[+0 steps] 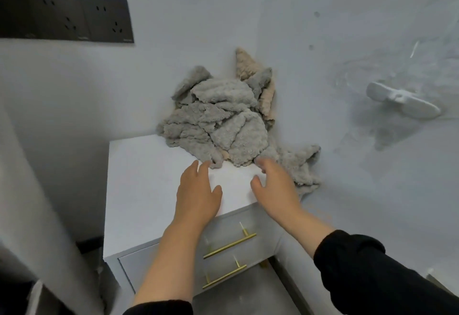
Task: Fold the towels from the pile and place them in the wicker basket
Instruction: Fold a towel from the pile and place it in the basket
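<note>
A pile of fluffy grey towels (218, 121) with a beige one (248, 66) behind is heaped in the back corner of a white cabinet top (149, 178), leaning on the walls. One grey towel (300, 165) trails off the right edge. My left hand (198, 190) hovers flat over the cabinet top, fingers apart, fingertips just short of the pile's front edge. My right hand (275, 185) is open with fingers spread, its fingertips at the pile's lower right edge. Neither hand holds anything. No wicker basket is in view.
The cabinet has two drawers with brass handles (229, 246) facing me. A dark socket panel (64, 16) is on the left wall. A white wall hook (402, 101) sticks out on the right wall. A white panel (37, 190) stands at the left.
</note>
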Demonstrator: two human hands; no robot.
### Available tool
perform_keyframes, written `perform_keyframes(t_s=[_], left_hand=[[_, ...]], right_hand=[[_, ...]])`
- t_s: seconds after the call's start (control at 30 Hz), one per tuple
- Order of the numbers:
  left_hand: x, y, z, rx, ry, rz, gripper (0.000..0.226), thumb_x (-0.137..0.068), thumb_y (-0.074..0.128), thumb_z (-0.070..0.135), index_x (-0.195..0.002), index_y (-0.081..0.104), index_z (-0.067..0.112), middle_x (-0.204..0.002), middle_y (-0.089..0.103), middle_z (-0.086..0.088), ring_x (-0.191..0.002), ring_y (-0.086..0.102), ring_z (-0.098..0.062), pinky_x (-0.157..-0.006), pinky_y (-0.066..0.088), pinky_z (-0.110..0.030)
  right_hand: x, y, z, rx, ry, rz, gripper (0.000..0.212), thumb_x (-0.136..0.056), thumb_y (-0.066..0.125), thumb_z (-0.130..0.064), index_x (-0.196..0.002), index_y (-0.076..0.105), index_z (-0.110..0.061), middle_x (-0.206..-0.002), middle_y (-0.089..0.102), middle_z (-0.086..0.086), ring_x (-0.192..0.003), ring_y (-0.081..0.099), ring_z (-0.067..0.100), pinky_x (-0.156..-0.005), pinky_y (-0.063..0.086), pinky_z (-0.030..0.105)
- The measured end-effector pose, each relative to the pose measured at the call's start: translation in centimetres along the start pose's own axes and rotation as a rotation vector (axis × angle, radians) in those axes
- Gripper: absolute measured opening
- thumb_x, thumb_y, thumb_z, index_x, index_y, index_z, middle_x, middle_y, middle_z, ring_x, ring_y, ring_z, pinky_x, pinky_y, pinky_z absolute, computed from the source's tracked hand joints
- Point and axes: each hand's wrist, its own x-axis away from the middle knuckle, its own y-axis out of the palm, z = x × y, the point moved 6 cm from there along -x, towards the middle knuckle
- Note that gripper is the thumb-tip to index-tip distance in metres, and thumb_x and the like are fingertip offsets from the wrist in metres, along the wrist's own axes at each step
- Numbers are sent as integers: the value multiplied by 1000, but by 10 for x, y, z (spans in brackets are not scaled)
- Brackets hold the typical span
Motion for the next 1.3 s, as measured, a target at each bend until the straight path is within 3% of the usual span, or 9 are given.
perform_keyframes(t_s=[0.2, 0.33, 0.43, 0.6, 0.73, 0.83, 0.97, 1.23, 1.3], left_hand=[[-30, 18, -33, -287, -56, -67, 68, -98, 33, 49, -152, 1, 23, -160, -7, -4, -146, -14, -26, -117, 2, -49], [-42, 34, -49, -429, -140, -134, 68, -98, 17, 54, -151, -10, 23, -160, -13, -5, -145, -18, -28, -116, -1, -52], [-48, 41, -51, -478, -187, -139, 66, -97, 11, 54, -151, -12, 23, -160, -12, -6, -146, -16, -29, -116, 0, -53], [-56, 44, -53, -490, -179, -115, 68, -96, 12, 55, -152, -9, 22, -160, -9, -5, -147, -11, -26, -116, 2, -53], [-58, 44, -54, -495, -165, -102, 69, -96, 14, 54, -152, -8, 21, -160, -7, -6, -147, -10, -26, -116, 2, -53], [-59, 44, -54, -483, -152, -104, 69, -96, 15, 54, -152, -7, 21, -160, -6, -6, -147, -10, -26, -116, 2, -52], [-59, 44, -53, -458, -147, -103, 69, -96, 17, 54, -152, -4, 21, -161, -4, -5, -147, -8, -25, -117, 2, -51], [-56, 38, -49, -403, -96, -97, 61, -98, 25, 47, -152, 13, 20, -160, 7, -3, -147, 0, -23, -118, 5, -46], [-55, 36, -52, -397, -109, -103, 59, -98, 26, 46, -151, 19, 21, -160, 9, -1, -147, 2, -22, -118, 5, -47]], right_hand=[[-90, -21, 6, 155, -12, 63, 40, -92, 47, -21, -131, 47, -11, -127, 56, 7, -111, 54, 23, -84, 41, 31], [-143, -38, 29, 237, 95, 110, 34, -95, 47, -24, -125, 47, -7, -113, 59, 10, -95, 56, 28, -71, 42, 33], [-174, -36, 42, 322, 176, 102, 36, -98, 46, -31, -119, 50, -2, -109, 61, 15, -96, 58, 33, -72, 44, 35], [-209, -14, 43, 146, 340, 60, 37, -97, 50, -37, -74, 45, -7, -72, 48, 4, -71, 49, 26, -52, 31, 30], [-224, -19, 36, 2, 393, 184, 36, -97, 46, -25, -63, 40, -14, -63, 41, -2, -68, 46, 23, -52, 30, 27], [-223, -54, 20, -150, 354, 458, 35, -95, 43, -21, -63, 29, -23, -64, 34, -7, -57, 34, 13, -54, 28, 26], [-230, -108, -10, -331, 293, 660, 35, -96, 39, -16, -65, 25, -22, -64, 32, -8, -54, 28, 9, -52, 25, 21], [-210, -134, -63, -473, 217, 702, 35, -97, 39, -12, -66, 27, -25, -64, 34, -11, -53, 30, 4, -56, 29, 16], [-194, -134, -82, -561, 157, 687, 34, -95, 40, -9, -66, 30, -23, -62, 35, -10, -50, 31, 3, -50, 30, 11]])
